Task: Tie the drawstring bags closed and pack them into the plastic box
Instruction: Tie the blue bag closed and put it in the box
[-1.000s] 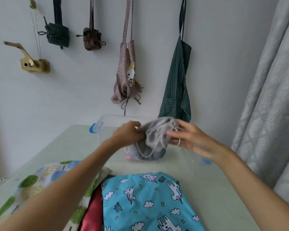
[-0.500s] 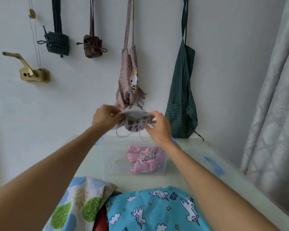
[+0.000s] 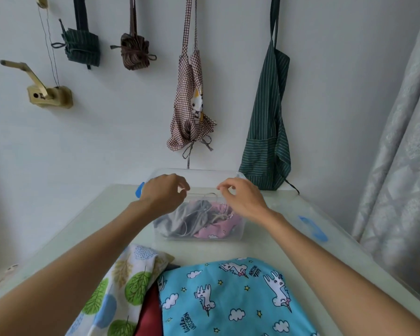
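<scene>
Drawstring bags: grey (image 3: 180, 215) and pink (image 3: 218, 226) sit packed in our plastic box (image 3: 238, 235).
Our left hand (image 3: 163, 195) and right hand (image 3: 243, 200) hover over it, fingers loosely curled, empty (unicorn bag (image 3: 228, 299) waits at 6 o'clock).

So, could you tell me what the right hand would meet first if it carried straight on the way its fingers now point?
The right hand hangs over the box, fingers curled forward and down. Going on, it would probably meet the pink bag beside the grey bag; depth is hard to judge, so it might touch the box's far rim instead.
</scene>
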Demonstrator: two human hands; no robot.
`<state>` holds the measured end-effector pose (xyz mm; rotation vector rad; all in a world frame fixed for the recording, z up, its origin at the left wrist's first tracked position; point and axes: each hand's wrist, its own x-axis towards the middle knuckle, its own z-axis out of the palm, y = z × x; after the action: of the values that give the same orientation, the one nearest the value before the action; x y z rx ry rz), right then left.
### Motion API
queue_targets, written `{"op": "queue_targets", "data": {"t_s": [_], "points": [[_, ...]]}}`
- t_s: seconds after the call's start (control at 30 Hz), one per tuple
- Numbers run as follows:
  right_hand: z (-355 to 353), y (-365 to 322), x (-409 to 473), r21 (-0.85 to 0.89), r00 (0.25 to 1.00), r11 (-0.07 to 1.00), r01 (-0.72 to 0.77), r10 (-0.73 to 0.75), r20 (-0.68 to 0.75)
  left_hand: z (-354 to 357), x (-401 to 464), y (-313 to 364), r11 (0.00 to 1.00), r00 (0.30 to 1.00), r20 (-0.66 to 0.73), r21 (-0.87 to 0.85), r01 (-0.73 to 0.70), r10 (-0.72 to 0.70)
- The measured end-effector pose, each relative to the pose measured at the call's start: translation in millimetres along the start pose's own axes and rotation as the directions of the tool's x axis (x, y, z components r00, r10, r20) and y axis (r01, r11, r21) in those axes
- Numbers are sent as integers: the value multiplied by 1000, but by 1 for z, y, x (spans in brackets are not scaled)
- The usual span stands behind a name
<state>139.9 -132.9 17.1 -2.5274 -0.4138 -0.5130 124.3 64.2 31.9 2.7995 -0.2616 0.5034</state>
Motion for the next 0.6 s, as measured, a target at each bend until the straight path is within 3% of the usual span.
{"op": "queue_targets", "data": {"t_s": [0.07,0.1,0.17,0.27,0.33,0.4,0.47,0.6], "points": [[-10,3,-21,36,995,998,52,-49,-84,0,-20,14,999,996,-93,-46,-15,11],[-16,4,-33,44,993,997,67,-63,-104,1,-30,17,999,997,-72,-48,3,-6],[-27,8,-60,41,993,996,74,-70,-92,1,-49,22,999,997,60,15,51,-52],[-38,24,-102,-39,977,992,-120,125,172,3,-82,31,974,933,335,220,61,-134],[-35,39,-123,-181,846,933,-311,358,395,10,-101,34,956,849,489,285,62,-201],[-26,52,-142,-232,733,882,-411,471,491,23,-113,35,964,769,599,253,84,-224],[-16,61,-157,-112,768,889,-444,442,462,38,-119,38,982,793,587,178,70,-163],[-13,69,-166,86,925,945,-316,287,247,57,-115,42,995,949,306,83,56,-79]]}}
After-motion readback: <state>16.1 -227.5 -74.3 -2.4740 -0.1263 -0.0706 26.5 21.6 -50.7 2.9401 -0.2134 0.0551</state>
